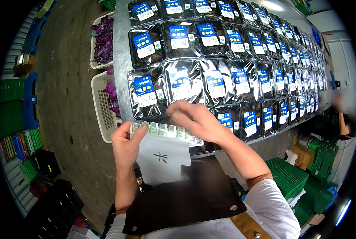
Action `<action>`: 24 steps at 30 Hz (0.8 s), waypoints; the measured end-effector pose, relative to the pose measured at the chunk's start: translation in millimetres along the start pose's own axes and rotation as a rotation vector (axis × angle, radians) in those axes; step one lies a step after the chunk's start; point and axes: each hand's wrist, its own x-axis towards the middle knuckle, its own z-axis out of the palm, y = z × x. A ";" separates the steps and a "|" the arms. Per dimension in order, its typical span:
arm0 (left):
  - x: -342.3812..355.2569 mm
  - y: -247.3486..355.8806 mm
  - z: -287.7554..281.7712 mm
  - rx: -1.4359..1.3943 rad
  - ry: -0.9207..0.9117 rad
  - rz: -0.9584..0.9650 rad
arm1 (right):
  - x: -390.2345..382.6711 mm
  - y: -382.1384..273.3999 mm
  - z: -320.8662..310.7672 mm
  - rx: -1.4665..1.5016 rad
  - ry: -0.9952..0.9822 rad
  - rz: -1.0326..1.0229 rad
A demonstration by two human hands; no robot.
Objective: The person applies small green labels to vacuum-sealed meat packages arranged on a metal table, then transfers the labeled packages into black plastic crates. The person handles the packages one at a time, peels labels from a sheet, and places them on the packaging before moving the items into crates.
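Left hand [126, 146]: pinched a white label sheet [158, 159] by its upper left corner | Right hand [198, 120]: curled near the sheet's upper right, grip unclear | Sheet: was beside film-wrapped black trays [180, 40] on a metal table [123, 51]

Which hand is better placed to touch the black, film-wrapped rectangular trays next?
Probably the right hand: it extends toward those trays, while the left hand pinches the white paper sheet bearing small green-and-white labels.
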 end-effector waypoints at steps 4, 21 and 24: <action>2.0 -0.1 0.9 0.036 -0.033 0.022 | 12.7 -15.3 9.2 -0.332 -0.049 -0.118; 19.7 -29.4 -48.6 -0.083 -0.004 -0.151 | 44.8 -4.3 50.5 -0.588 0.003 -0.477; 17.7 -37.6 -69.0 -0.128 0.051 -0.139 | 57.9 -6.8 51.9 -0.008 0.552 -0.300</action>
